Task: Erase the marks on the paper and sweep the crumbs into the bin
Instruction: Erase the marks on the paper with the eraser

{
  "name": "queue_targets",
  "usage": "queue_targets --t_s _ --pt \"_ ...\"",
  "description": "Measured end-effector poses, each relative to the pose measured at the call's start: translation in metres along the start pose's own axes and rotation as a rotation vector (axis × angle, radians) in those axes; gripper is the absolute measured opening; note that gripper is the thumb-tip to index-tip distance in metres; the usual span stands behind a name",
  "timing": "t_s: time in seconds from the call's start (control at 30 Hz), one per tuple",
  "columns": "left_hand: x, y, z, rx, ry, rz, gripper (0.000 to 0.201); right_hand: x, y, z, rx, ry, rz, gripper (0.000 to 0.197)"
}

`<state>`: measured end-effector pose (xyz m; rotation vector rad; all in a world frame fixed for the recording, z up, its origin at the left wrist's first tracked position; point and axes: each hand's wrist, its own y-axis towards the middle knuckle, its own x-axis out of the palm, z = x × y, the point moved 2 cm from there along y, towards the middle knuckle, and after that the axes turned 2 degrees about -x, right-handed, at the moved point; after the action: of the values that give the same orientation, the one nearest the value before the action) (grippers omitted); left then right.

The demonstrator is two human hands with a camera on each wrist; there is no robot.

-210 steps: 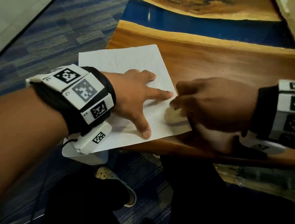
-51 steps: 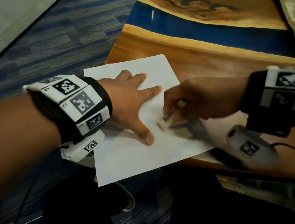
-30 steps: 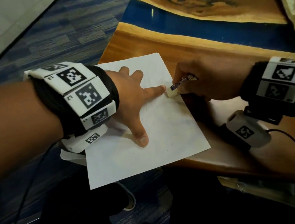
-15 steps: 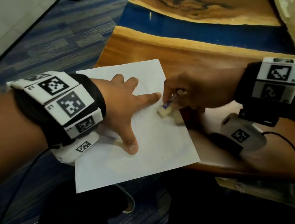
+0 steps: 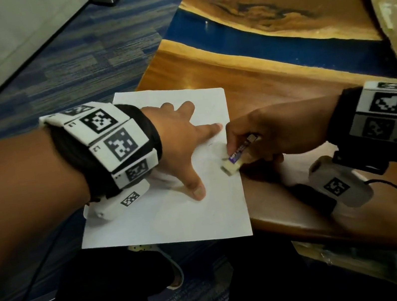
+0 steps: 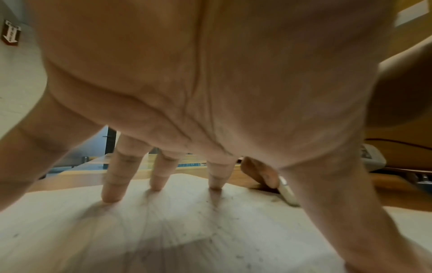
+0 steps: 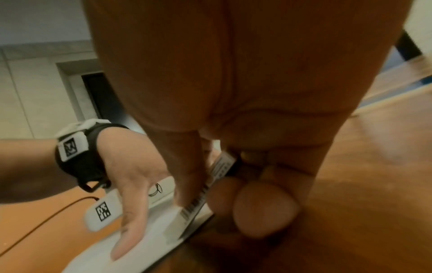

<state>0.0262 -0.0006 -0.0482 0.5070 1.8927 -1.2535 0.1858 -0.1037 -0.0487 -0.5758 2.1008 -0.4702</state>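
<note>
Pressing spread fingers flat on the paper [image 5: 177,219], the left hand [image 5: 178,143] steadies it while the right hand [image 5: 275,132] pinches the eraser [image 5: 232,165].

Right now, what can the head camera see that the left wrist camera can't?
Only the head view shows the marker bands on both wrists, the table's blue stripe, the carpet, and the whole right hand pinching the eraser by its printed sleeve. Only the left wrist view shows the left hand's palm from below, its fingertips pressing the paper, and dark crumbs scattered on the sheet. Both show the left hand, the paper, the eraser and the wooden table.
</note>
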Motion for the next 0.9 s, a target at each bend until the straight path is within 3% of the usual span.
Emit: queue_targets --t_s 0.03,0.17,0.2,0.3,0.33,0.47,0.5,0.6,0.63,0.77,0.8,0.9 --pt "0.0 -0.001 0.0 0.003 0.005 -0.01 0.132 0.0 0.002 -0.001 -0.016 -0.001 -0.006 0.013" --pt "-0.002 0.002 0.002 0.01 0.04 -0.016 0.135 -0.016 0.008 0.004 0.051 -0.066 0.255 0.01" --pt "-0.002 0.002 0.001 0.011 0.044 -0.015 0.135 -0.013 0.006 0.002 0.019 -0.083 0.21 0.011" --pt "0.0 0.003 0.0 0.019 0.045 -0.022 0.136 0.012 -0.001 -0.013 -0.074 -0.014 -0.127 0.013" --pt "0.001 0.004 -0.001 0.021 0.047 -0.02 0.137 0.013 -0.001 -0.013 -0.081 0.004 -0.138 0.013" --pt "0.001 0.004 0.0 0.021 0.056 -0.017 0.136 -0.015 0.002 0.0 0.038 -0.185 0.239 0.013" --pt "0.001 0.004 0.0 0.02 0.056 -0.019 0.136 -0.012 0.0 0.0 0.021 -0.187 0.226 0.013" --pt "0.002 0.005 -0.001 0.023 0.044 -0.022 0.137 0.012 -0.003 -0.012 -0.078 -0.042 -0.099 0.014" --pt "0.002 0.005 -0.001 0.023 0.042 -0.021 0.137 0.012 -0.001 -0.012 -0.081 -0.025 -0.106 0.015" --pt "0.002 0.005 0.0 0.022 0.039 -0.02 0.136 -0.019 0.002 -0.002 0.104 -0.118 0.256 0.01" --pt "0.003 0.005 -0.001 0.023 0.037 -0.018 0.136 -0.015 0.0 -0.004 0.071 -0.13 0.236 0.01" --pt "0.005 0.005 -0.003 0.031 0.02 -0.017 0.136 0.014 -0.004 -0.021 -0.084 -0.062 -0.049 0.016"
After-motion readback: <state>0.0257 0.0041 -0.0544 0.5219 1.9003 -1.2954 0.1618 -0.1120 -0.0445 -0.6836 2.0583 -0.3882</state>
